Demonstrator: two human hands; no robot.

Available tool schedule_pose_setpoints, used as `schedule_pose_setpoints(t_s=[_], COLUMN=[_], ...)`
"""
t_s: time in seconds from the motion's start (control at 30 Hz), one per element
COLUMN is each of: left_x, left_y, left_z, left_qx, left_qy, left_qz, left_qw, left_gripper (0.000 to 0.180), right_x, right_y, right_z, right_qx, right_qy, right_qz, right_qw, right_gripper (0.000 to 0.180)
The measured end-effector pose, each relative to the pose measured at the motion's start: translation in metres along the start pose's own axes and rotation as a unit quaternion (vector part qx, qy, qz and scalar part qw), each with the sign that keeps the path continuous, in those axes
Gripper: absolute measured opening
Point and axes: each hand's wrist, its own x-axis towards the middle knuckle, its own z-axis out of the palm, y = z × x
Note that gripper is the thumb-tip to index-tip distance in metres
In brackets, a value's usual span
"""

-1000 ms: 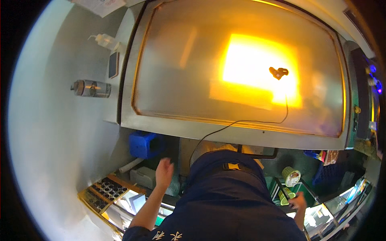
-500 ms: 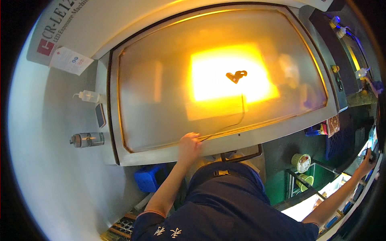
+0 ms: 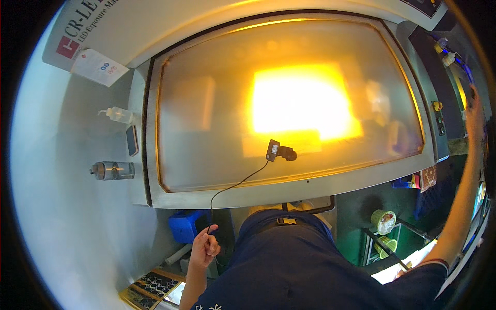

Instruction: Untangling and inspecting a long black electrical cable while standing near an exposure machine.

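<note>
A small black sensor lies on the glowing yellow glass plate of a large grey exposure machine, near the plate's front edge. Its thin black cable runs over the metal frame and down to my left hand, which is closed around the cable below the machine's front, beside my dark blue shirt. My right arm stretches far out to the right. My right hand is raised beside the machine's side control panel; it is blurred, so its fingers cannot be made out.
A white squeeze bottle and a clear cylinder lie on the grey ledge left of the glass. A blue box and a tray with dark round holes sit below. Green cups stand lower right.
My left hand dropped from the frame's front edge to below the machine, holding the cable. The sensor slid toward the front of the glass. My right arm rose up to the right-hand panel.
</note>
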Motion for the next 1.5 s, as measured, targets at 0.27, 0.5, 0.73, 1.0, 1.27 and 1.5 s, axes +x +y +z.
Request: schedule_pose_setpoints(t_s=[0.27, 0.5, 0.73, 1.0, 1.27, 1.5], left_x=[0.07, 0.09, 0.114, 0.21, 0.247, 0.142], left_y=[0.029, 0.037, 0.036, -0.013, -0.009, 0.084], left_z=[0.037, -0.001, -0.003, 0.106, 0.15, 0.152], left_qx=[0.143, 0.383, 0.746, 0.726, 0.652, 0.422], left_qy=[-0.089, 0.022, 0.206, -0.062, -0.098, -0.062], left_qz=[-0.001, -0.061, 0.298, 0.455, 0.391, 0.304], left_qw=[0.986, 0.921, 0.559, 0.511, 0.642, 0.852], left_gripper=[0.029, 0.027, 0.081, 0.07, 0.027, 0.029], right_x=[-0.049, -0.068, -0.122, -0.222, -0.158, -0.076], right_y=[-0.373, -0.48, -0.462, -0.479, -0.598, -0.625], right_z=[0.152, 0.092, 0.05, -0.025, -0.024, -0.126], right_qx=[0.724, 0.507, 0.405, 0.513, 0.553, 0.806], right_qy=[-0.174, -0.244, -0.147, -0.237, -0.345, -0.35], right_qz=[0.126, -0.061, 0.04, 0.096, 0.04, 0.034], right_qw=[0.655, 0.825, 0.901, 0.82, 0.757, 0.476], right_gripper=[0.037, 0.049, 0.077, 0.068, 0.077, 0.059])
